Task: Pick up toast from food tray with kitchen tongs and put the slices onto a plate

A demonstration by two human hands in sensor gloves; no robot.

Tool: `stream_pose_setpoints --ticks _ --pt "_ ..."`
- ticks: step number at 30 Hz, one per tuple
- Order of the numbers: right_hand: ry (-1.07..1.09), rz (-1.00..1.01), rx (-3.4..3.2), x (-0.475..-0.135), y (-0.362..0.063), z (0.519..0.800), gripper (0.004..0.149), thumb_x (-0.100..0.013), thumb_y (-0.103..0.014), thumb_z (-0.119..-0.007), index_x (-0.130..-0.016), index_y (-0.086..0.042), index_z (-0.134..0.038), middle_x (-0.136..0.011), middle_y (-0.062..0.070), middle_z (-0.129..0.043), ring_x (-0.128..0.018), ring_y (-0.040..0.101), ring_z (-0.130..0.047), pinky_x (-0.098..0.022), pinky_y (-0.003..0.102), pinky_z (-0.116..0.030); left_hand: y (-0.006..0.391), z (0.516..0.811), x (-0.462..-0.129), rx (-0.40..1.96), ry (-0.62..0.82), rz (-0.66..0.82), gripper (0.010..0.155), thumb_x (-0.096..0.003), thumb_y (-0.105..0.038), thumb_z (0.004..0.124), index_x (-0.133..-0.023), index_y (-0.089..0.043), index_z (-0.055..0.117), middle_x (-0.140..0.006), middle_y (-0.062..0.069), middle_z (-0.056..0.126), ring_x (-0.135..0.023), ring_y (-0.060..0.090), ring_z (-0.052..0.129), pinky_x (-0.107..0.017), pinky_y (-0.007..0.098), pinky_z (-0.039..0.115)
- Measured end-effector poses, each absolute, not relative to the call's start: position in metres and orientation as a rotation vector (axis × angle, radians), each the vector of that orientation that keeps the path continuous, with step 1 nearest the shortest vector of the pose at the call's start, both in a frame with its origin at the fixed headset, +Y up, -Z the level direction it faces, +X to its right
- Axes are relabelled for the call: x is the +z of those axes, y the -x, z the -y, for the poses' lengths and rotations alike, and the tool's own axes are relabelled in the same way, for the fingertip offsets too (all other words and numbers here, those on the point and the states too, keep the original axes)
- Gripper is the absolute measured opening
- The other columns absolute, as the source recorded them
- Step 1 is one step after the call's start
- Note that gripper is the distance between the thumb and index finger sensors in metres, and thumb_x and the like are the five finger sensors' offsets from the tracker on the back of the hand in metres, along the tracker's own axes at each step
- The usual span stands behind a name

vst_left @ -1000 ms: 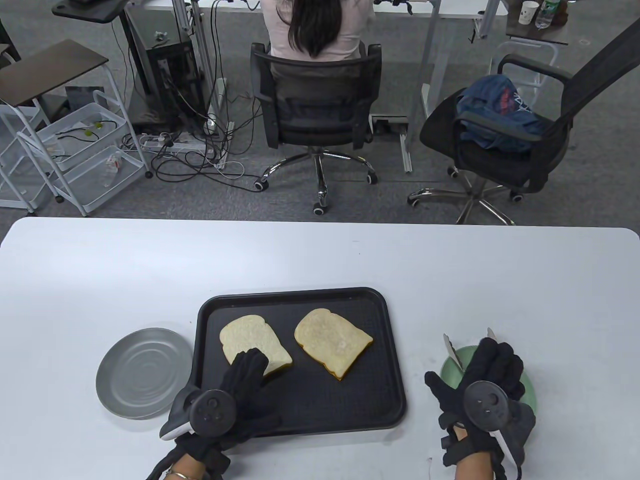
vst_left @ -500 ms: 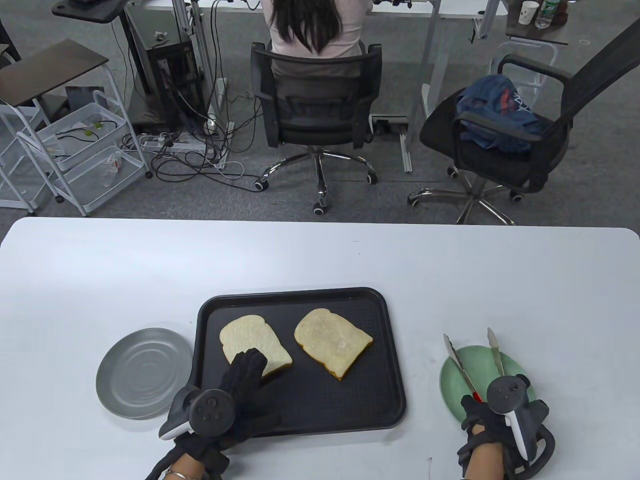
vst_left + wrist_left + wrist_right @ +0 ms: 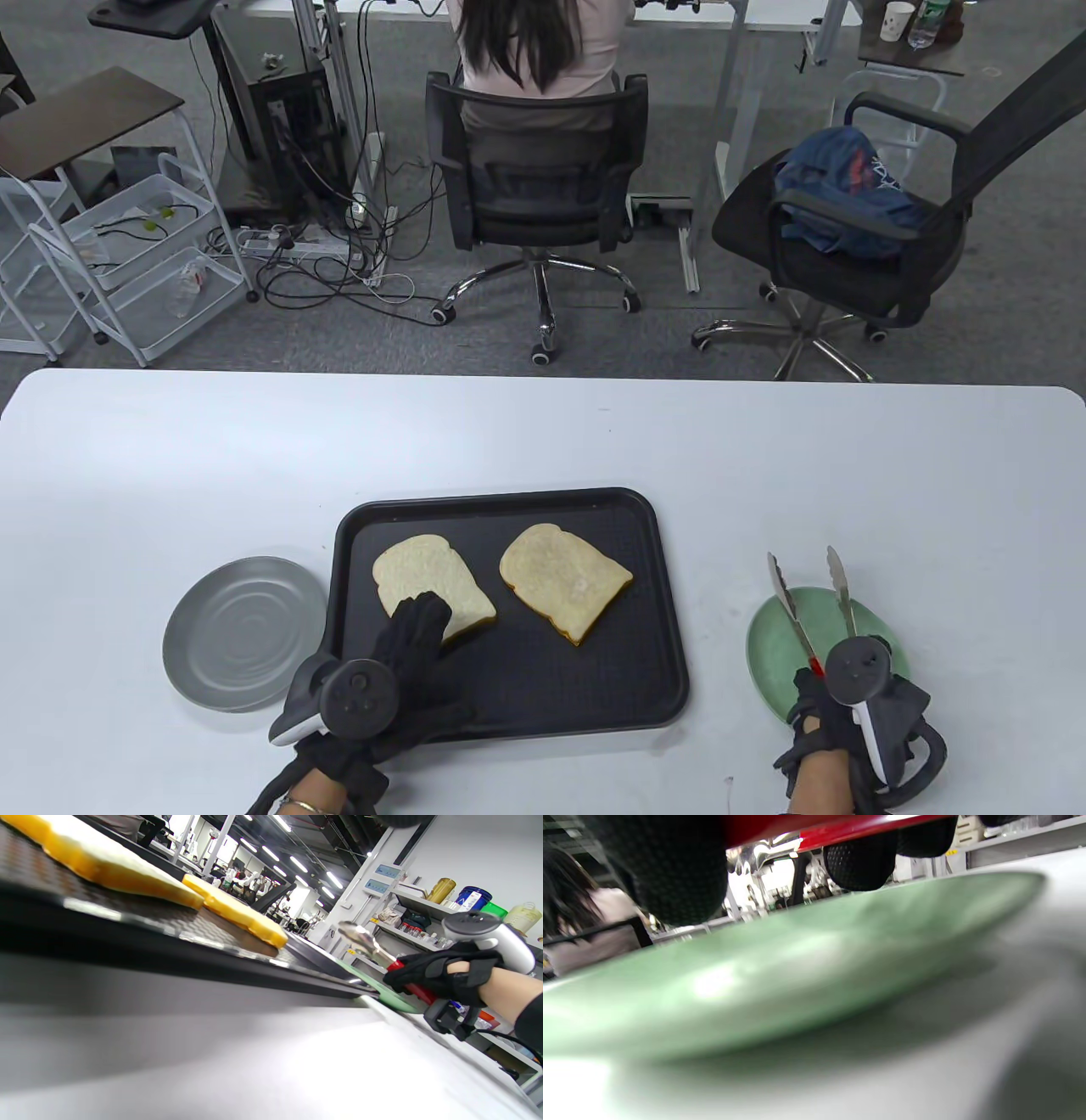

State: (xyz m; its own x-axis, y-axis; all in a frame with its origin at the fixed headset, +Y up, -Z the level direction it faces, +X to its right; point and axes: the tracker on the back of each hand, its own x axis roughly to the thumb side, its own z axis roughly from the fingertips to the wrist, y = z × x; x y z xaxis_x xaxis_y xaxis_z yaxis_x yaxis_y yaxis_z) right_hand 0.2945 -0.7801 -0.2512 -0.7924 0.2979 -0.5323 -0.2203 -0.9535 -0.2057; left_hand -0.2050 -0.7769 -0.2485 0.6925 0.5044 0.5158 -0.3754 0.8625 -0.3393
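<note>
Right grip [image 3: 836, 722]: fingers curled round the red handle of the kitchen tongs [image 3: 814, 607], which point toward 12 o'clock over the green plate [image 3: 768, 649]; the two metal arms stand apart, their tips just past the plate's far rim. In the left wrist view the tongs are lifted clear of the plate (whether any part touches it cannot be told). In the right wrist view the fingertips [image 3: 861, 861] wrap the red handle above the plate's rim.

Left grip [image 3: 407, 662]: fingers straight and relaxed, holding nothing, laid on the black food tray [image 3: 645, 679] with the fingertips touching the near edge of the left toast slice [image 3: 424, 573].

The right toast slice [image 3: 560, 577] lies just beside the left one, at its 3 o'clock, both flat on the tray. The green plate sits at the tray's 3 o'clock, near it; a grey metal plate [image 3: 242, 632] sits at the tray's 9 o'clock, just beside it. All rest on the white worktop [image 3: 543, 433].
</note>
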Motion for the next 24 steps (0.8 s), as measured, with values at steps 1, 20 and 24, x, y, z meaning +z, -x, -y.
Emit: stream_pose_setpoints --ticks 1,20,24 --pt "0.799 0.238 2.739 -0.251 -0.291 0.774 0.097 -0.028 -0.047 -0.091 -0.096 0.005 -0.046 -0.078 0.034 -0.074 -0.076 0.057 -0.063 -0.049 0.071 -0.056 0.205 0.777 -0.249 0.497 0.214 0.638 0.109 -0.0633 -0.070 0.054 -0.116 -0.005 -0.017 -0.123 0.034 -0.007 -0.109 0.063 0.005 -0.081 0.074 0.026" --pt "0.111 0.462 2.790 -0.244 -0.194 0.717 0.102 -0.027 -0.056 -0.090 -0.096 0.005 -0.047 -0.075 0.032 -0.078 -0.051 0.048 -0.091 -0.034 0.056 -0.082 0.207 0.777 -0.250 0.498 0.209 0.629 0.109 -0.0633 -0.070 0.054 -0.116 -0.005 -0.017 -0.122 0.034 -0.007 -0.109 0.063 0.006 -0.080 0.074 0.027" --pt "-0.011 0.442 2.795 -0.245 -0.179 0.719 0.102 -0.027 -0.058 -0.089 -0.096 0.005 -0.047 -0.073 0.031 -0.079 -0.042 0.041 -0.095 -0.027 0.048 -0.086 0.208 0.777 -0.250 0.498 0.205 0.627 0.109 -0.0634 -0.070 0.054 -0.116 -0.005 -0.016 -0.122 0.034 -0.007 -0.109 0.063 0.006 -0.080 0.074 0.027"
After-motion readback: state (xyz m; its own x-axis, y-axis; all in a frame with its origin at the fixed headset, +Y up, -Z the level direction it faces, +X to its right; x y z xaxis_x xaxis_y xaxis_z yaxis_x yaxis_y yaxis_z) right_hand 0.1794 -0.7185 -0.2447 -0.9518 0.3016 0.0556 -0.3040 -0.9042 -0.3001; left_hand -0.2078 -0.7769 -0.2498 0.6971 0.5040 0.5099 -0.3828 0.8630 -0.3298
